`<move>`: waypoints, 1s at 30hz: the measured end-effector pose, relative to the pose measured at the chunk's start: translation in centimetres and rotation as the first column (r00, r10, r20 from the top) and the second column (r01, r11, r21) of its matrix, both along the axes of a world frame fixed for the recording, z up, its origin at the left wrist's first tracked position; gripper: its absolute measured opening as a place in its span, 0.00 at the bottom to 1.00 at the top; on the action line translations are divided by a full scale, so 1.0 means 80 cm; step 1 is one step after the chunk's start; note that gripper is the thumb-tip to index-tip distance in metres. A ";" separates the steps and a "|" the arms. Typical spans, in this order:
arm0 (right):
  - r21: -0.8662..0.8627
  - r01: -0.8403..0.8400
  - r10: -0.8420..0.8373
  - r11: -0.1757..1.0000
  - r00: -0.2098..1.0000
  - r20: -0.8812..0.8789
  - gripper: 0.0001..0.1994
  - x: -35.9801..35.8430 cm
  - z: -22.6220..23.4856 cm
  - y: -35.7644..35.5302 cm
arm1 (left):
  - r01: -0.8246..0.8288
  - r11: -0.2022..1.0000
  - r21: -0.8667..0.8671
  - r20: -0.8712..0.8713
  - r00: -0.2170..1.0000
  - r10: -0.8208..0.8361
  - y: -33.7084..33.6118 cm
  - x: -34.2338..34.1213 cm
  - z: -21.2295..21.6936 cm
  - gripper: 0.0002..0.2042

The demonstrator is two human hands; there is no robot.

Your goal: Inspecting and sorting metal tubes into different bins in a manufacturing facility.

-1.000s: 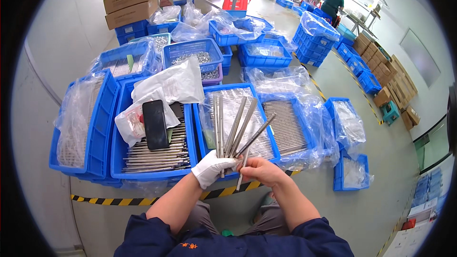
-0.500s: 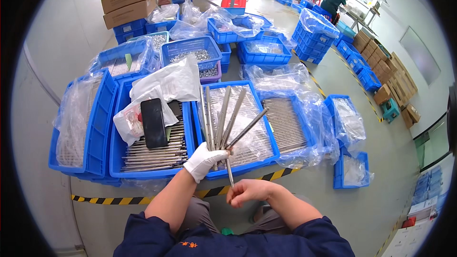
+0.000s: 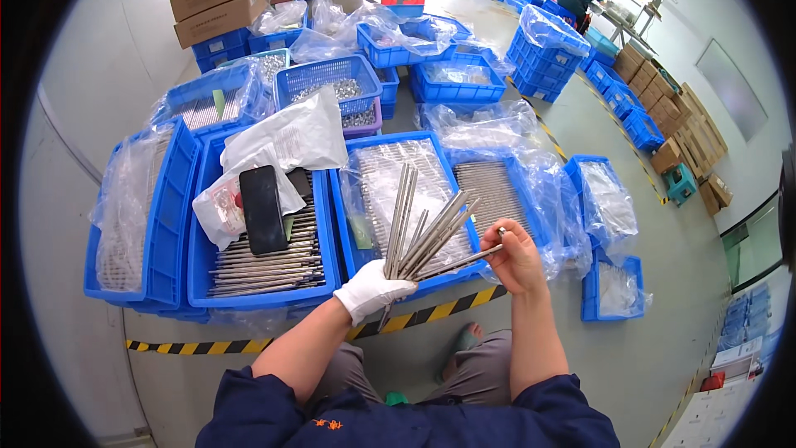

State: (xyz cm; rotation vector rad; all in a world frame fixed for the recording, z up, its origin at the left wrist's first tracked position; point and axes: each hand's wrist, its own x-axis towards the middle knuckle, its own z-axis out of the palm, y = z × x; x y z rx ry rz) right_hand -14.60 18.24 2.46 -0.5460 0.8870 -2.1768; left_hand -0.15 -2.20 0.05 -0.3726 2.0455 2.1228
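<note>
Several slim grey metal rods (image 3: pixel 419 232) fan upward out of the left hand in a white cotton glove (image 3: pixel 371 289), whose fingers are closed tight around their lower ends. The bare right hand (image 3: pixel 516 259) pinches the tip of one rod (image 3: pixel 461 262) that slants out of the bundle toward it, thumb and forefinger narrow on its end, the other fingers curled. All this is held in the air above the near edge of the floor, over a yellow-and-black striped line (image 3: pixel 439 309). Just beyond the hands sits a blue plastic crate lined with clear film (image 3: pixel 347 232), holding many rods laid side by side; to its left another blue crate of stacked rods (image 3: pixel 322 232) carries a black phone (image 3: pixel 263 209) and a white plastic bag (image 3: pixel 286 139). More blue crates spread toward the far edge. Judging by the full crates, the handling looks well short of done: one handful is up, one rod singled out, most rods lie untouched
</note>
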 end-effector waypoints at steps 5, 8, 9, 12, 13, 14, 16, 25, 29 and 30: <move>0.105 0.121 -0.119 0.987 0.993 -0.025 0.07 -0.006 0.009 0.006 | -0.027 0.999 0.045 0.039 0.999 0.026 -0.005 -0.003 0.005 0.11; 0.153 0.094 -0.088 0.984 0.995 -0.044 0.06 0.000 0.009 0.004 | -0.041 0.998 0.054 0.018 0.999 0.040 -0.006 -0.002 0.004 0.11; 0.178 0.136 -0.125 0.975 0.990 -0.073 0.06 0.001 0.010 0.002 | -0.036 0.999 0.026 0.024 0.999 0.036 -0.007 -0.002 0.005 0.11; 0.247 0.213 -0.183 0.945 0.973 -0.141 0.07 0.006 0.014 0.002 | -0.010 1.000 0.005 0.027 1.000 0.010 -0.008 0.001 -0.004 0.12; 0.280 0.229 -0.185 0.932 0.967 -0.174 0.07 0.006 0.015 0.003 | -0.004 1.000 0.012 0.034 0.999 0.004 -0.007 0.001 -0.002 0.12; 0.277 0.216 -0.172 0.936 0.970 -0.173 0.07 0.006 0.014 0.002 | -0.024 0.999 0.038 0.054 0.998 0.022 -0.007 0.002 0.003 0.11; 0.269 0.215 -0.184 0.939 0.974 -0.136 0.07 0.007 0.012 0.004 | -0.016 0.999 0.030 0.043 0.999 0.015 -0.007 0.002 0.006 0.12; 0.341 0.190 -0.130 0.921 0.973 -0.192 0.08 0.043 -0.006 -0.037 | -0.041 0.990 0.138 0.046 0.998 0.035 -0.002 0.004 0.012 0.10; 0.574 0.255 -0.071 0.778 0.944 -0.322 0.09 0.089 -0.016 -0.072 | -0.080 0.981 0.175 -0.006 0.997 0.083 0.004 0.002 0.008 0.10; 0.535 0.268 -0.095 0.801 0.940 -0.328 0.10 0.090 -0.018 -0.072 | -0.086 0.983 0.163 -0.028 0.995 0.092 0.005 0.000 0.008 0.10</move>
